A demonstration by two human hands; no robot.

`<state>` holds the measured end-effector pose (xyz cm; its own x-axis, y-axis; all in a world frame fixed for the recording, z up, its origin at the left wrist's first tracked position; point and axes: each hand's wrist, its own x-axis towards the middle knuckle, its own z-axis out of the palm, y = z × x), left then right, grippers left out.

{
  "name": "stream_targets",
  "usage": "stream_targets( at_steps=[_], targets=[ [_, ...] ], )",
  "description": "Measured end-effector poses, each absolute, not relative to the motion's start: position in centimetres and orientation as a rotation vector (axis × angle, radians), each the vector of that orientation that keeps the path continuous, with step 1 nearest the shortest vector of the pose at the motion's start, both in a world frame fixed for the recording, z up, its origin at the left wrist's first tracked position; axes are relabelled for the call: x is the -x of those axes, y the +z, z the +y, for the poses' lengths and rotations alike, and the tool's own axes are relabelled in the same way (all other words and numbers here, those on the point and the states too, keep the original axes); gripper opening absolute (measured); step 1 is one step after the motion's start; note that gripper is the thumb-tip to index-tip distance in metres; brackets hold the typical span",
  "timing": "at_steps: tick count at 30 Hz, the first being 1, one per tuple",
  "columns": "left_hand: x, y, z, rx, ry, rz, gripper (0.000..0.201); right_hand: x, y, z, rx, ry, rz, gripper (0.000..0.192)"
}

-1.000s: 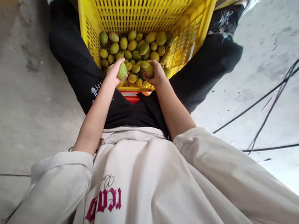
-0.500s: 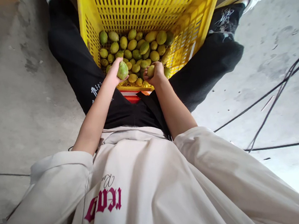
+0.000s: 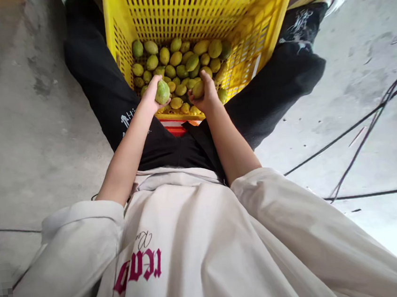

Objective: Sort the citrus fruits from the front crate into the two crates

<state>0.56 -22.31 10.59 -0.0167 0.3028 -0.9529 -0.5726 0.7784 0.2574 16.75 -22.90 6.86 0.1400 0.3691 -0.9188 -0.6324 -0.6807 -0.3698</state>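
Grey floor (image 3: 23, 138) lies under me. Both my arms reach forward over my lap. My left hand (image 3: 150, 97) grips a green fruit (image 3: 162, 93), and my right hand (image 3: 205, 96) grips a yellow fruit (image 3: 198, 89), at the crate's (image 3: 198, 11) near edge. A loose grip could drop one outside.

Pretty bright, soft daylight overall, no harsh shadows anywhere. The concrete floor (image 3: 387, 223) blows out to near white toward the lower right, so the light seems to come from there. Wide-angle lens bends the edges a lot, and there's a pixelated patch at the bottom left.
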Motion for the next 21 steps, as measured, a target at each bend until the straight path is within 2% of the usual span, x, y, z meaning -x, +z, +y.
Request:
stream_targets(
  at_steps=[2, 4, 9, 15, 21],
  targets=[
    [-0.6, 10.7, -22.3, 0.179, 0.711, 1.517, 0.026, -16.8, 7.1, -23.1, 1.639, 1.66, 0.248, 0.028],
    [-0.6, 10.9, -22.3, 0.154, 0.708, 1.575, 0.02, -16.9, 7.1, -23.3, 1.627, 1.675, 0.252, 0.029],
    [-0.7, 11.2, -22.3, 0.188, 0.7, 1.487, 0.026, -17.2, 7.0, -23.1, 1.569, 1.708, 0.393, 0.034],
    [-0.7, 11.4, -22.0, 0.335, 0.666, 1.445, 0.046, -17.4, 6.9, -22.8, 1.528, 1.668, 0.488, 0.033],
    [-0.7, 11.4, -22.3, 0.256, 0.705, 1.422, 0.084, -17.4, 6.0, -23.2, 1.468, 1.817, 0.318, 0.032]
  ],
)
